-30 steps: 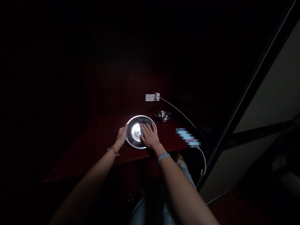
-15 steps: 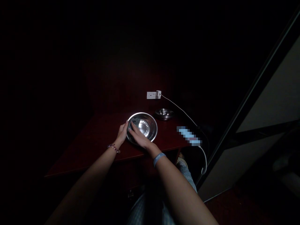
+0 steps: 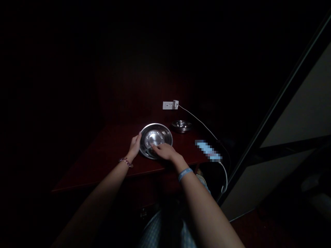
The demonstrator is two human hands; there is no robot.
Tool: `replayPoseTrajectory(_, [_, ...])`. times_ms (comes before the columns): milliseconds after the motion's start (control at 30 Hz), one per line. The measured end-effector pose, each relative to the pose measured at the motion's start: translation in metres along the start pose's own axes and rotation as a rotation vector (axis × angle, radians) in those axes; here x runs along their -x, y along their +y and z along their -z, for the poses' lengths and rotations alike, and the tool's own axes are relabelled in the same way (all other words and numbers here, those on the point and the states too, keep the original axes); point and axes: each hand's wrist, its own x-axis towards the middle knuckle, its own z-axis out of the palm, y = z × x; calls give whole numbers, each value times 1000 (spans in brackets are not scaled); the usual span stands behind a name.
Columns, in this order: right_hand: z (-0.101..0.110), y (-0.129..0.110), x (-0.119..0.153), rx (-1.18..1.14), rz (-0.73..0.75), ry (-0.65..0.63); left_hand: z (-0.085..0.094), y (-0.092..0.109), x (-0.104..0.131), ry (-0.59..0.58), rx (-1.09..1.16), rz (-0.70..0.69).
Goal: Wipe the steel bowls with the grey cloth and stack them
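A shiny stainless-steel basin (image 3: 156, 137) sits on the dark red tabletop, tipped slightly. My left hand (image 3: 134, 145) grips its left rim, thumb along the edge and fingers round the outside. Inside the near wall of the basin is my right hand (image 3: 164, 151), bent over and pressed down. The grey-green cloth under it is almost wholly hidden by the hand and the shadow.
Behind and right of the basin stands a stack of small metal bowls (image 3: 181, 126). A white charger (image 3: 176, 104) is plugged into the wall socket (image 3: 167, 105); its cable runs down toward a blurred-out phone-like thing (image 3: 208, 150) at the table's right. The surroundings are very dark.
My right hand has moved from the basin's left inner wall to its near right side, taking the cloth along. My left hand keeps its hold on the rim.
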Motion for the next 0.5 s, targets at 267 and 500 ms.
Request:
replayPoseTrajectory(267, [6, -9, 1, 331, -170, 84, 0, 0, 1, -39, 4, -7])
replayPoseTrajectory(500, [-3, -1, 1, 373, -123, 240, -2, 4, 2, -8, -12, 7])
